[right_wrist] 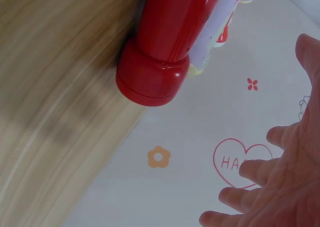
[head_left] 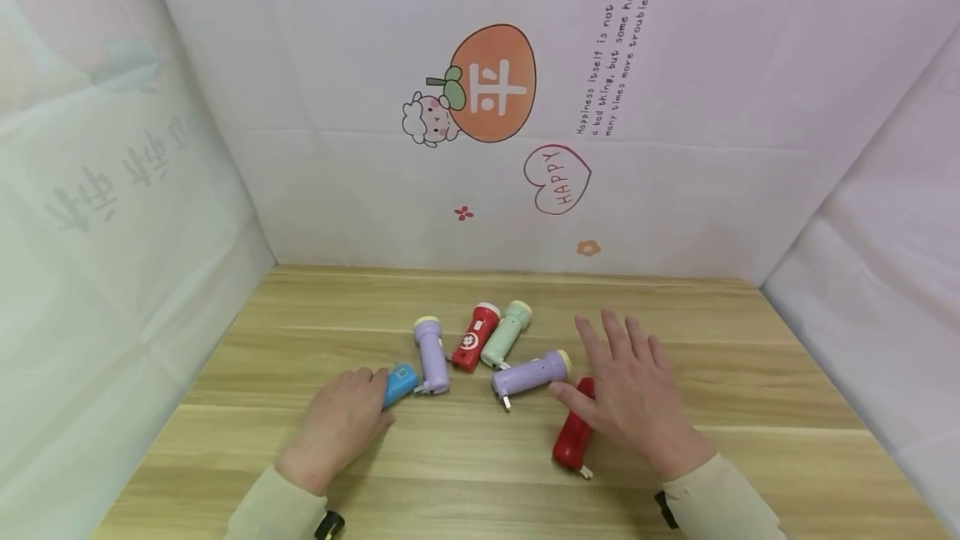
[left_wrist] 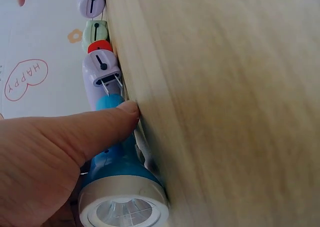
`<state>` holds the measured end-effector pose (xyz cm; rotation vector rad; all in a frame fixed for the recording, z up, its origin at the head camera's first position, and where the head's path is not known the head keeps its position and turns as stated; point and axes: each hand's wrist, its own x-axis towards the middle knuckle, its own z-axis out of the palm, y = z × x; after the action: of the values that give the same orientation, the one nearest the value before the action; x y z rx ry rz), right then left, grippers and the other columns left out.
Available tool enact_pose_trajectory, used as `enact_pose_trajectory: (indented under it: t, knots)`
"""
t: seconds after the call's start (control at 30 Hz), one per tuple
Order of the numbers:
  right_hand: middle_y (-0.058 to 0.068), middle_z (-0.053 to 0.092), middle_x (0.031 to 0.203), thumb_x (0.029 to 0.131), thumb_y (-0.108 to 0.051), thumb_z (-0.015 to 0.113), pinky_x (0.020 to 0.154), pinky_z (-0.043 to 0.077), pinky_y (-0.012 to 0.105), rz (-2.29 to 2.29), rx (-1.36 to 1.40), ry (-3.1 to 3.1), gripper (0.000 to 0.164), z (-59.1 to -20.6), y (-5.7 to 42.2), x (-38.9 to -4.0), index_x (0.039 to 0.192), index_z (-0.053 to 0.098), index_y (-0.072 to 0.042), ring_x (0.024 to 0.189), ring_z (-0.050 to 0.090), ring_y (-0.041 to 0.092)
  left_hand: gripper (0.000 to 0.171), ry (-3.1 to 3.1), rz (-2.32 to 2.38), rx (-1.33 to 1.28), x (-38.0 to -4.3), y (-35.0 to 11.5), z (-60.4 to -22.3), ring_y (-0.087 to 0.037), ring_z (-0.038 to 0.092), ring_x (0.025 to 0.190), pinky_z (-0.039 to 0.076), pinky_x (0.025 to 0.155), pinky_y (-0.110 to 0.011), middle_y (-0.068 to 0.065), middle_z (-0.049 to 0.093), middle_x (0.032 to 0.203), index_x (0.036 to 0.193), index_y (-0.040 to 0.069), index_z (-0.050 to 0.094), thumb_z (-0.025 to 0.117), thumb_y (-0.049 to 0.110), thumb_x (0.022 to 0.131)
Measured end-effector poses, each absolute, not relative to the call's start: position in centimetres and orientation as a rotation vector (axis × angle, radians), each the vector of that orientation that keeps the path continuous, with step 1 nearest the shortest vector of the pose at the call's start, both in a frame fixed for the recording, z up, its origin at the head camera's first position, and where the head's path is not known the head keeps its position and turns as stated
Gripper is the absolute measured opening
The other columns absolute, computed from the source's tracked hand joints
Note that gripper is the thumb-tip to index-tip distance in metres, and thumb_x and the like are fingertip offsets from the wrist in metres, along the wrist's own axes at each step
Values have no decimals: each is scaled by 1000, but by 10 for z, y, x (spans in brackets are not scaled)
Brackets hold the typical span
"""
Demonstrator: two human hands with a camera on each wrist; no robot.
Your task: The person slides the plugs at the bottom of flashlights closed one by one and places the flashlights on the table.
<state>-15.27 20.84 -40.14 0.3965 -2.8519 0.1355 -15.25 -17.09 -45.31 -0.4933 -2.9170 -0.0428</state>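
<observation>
On the left of the table, my left hand (head_left: pixel 337 423) grips a blue flashlight (head_left: pixel 401 385), thumb laid across its body. Its pale lens end (left_wrist: pixel 125 204) points toward the left wrist camera; the fingers behind are mostly hidden. A lilac flashlight (head_left: pixel 432 361) with metal plug prongs lies just past its tail. My right hand (head_left: pixel 630 390), fingers spread and straight, hovers over a plain red flashlight (head_left: pixel 573 440), covering its head in the head view. The right wrist view shows the palm apart from that red flashlight's head (right_wrist: pixel 152 77). Its prongs stick out at the near end.
Between the hands lie a red flashlight with a white emblem (head_left: pixel 475 338), a mint green flashlight (head_left: pixel 507 335) beside it, and a second lilac flashlight (head_left: pixel 531 373) with prongs out. The wooden tabletop (head_left: pixel 450 482) ends at a printed cloth backdrop (head_left: pixel 360 190), with cloth on both sides.
</observation>
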Motion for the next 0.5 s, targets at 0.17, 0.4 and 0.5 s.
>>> enact_pose_trajectory:
  t: [0.17,0.4,0.5]
  knots:
    - [26,33,164,91,-73,61,114,28,76,155,408,-2854,95,-402,206,-153,162,36,-14,148,30,56,57,-2908,-46,-488,-153,-170,-453,-26,65,77,56,67,-42,-11,69,93,123,-3,67,89,32,83]
    - [26,32,165,91,-72,62,114,27,77,158,414,-2863,96,-403,205,-154,162,36,-14,149,29,56,53,-2907,-65,-477,-153,-169,-454,-24,62,73,54,63,-40,-10,66,89,118,-2,67,89,30,82]
    - [26,31,165,91,-72,62,114,26,77,164,412,-2871,96,-403,205,-154,162,35,-14,149,28,56,50,-2919,-70,-473,-154,-169,-454,-23,61,72,54,62,-39,-9,66,88,116,-2,67,89,29,83]
